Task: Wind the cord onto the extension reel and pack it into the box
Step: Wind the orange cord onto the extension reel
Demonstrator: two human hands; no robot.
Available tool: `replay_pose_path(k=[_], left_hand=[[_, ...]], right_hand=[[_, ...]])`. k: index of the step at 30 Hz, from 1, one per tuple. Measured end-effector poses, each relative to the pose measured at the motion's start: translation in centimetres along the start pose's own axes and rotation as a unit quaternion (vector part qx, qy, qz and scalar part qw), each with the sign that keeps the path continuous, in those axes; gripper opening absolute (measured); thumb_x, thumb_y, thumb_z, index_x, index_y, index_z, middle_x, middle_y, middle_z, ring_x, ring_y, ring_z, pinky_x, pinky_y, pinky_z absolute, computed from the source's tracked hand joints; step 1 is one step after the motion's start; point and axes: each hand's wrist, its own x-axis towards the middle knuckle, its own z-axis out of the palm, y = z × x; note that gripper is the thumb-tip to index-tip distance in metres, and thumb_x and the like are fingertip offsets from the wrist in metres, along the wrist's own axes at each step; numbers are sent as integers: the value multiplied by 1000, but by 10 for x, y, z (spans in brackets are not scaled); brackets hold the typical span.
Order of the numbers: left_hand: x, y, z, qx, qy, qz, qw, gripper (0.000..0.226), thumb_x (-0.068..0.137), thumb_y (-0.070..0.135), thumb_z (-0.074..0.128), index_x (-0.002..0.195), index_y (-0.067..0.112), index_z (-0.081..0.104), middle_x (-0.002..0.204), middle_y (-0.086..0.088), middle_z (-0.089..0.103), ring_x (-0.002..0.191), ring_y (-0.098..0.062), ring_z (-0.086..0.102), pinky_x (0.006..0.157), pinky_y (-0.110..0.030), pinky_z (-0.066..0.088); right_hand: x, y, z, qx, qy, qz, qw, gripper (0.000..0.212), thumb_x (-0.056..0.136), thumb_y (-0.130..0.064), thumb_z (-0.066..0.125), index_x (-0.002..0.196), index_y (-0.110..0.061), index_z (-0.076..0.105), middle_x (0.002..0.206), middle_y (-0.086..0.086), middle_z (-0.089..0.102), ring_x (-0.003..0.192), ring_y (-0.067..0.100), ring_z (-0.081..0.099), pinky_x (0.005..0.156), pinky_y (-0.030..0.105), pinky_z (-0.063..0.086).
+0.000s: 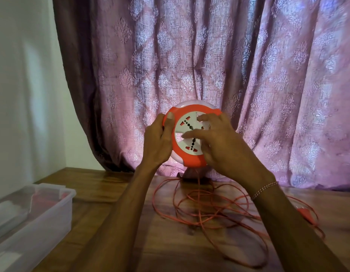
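A round red and white extension reel is held upright in the air above the table, its socket face toward me. My left hand grips its left rim, thumb on the red edge. My right hand lies on the white socket face with the fingers spread over it. A thin red cord hangs from the reel's bottom and lies in loose tangled loops on the wooden table. Its red plug rests at the right. A clear plastic box sits at the left.
A pink patterned curtain hangs right behind the table. A white wall is at the left. The clear box holds something red and white, blurred through its walls.
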Motion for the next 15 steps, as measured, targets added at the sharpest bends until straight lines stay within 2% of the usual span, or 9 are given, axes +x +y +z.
replay_pose_path(k=[2,4,7,10,12,15], left_hand=[[-1,0,1,7,-1,1,1000,53,98,65,37,82,18,55,73,-1,67,71,-22,67,68,-55,55],[-2,0,1,4,-8,-3,1000,55,98,65,37,85,16,57,76,-4,70,75,-26,69,70,-57,56],[-2,0,1,3,-11,0,1000,57,98,66,37,86,14,57,77,-8,70,76,-31,69,71,-58,56],[-2,2,1,4,-14,4,1000,61,98,67,37,89,10,58,77,-11,70,75,-33,70,69,-59,56],[-2,3,2,7,-13,6,1000,63,98,67,37,88,9,57,75,-12,69,72,-33,68,68,-60,55],[-2,4,1,11,-5,10,1000,58,99,66,37,83,12,54,71,-9,66,70,-32,65,67,-59,53]], right_hand=[[1,-4,2,-40,-57,19,997,55,82,-12,63,126,-44,60,146,9,38,134,30,25,99,50,44],[1,-7,5,-63,-56,25,996,60,79,-14,66,128,-46,57,146,9,38,133,31,26,97,49,46],[-1,-7,7,-75,-19,27,997,59,75,-19,70,126,-45,60,137,9,45,128,31,36,89,45,49],[-4,-7,12,-71,38,36,996,52,76,-31,59,126,-46,60,122,8,52,120,30,46,74,41,52],[-6,-10,15,-68,68,72,993,54,78,-38,60,131,-47,54,113,6,58,113,29,53,72,40,52],[-4,-12,16,-67,135,140,979,56,82,-63,54,133,-39,55,100,5,73,95,34,65,72,38,53]])
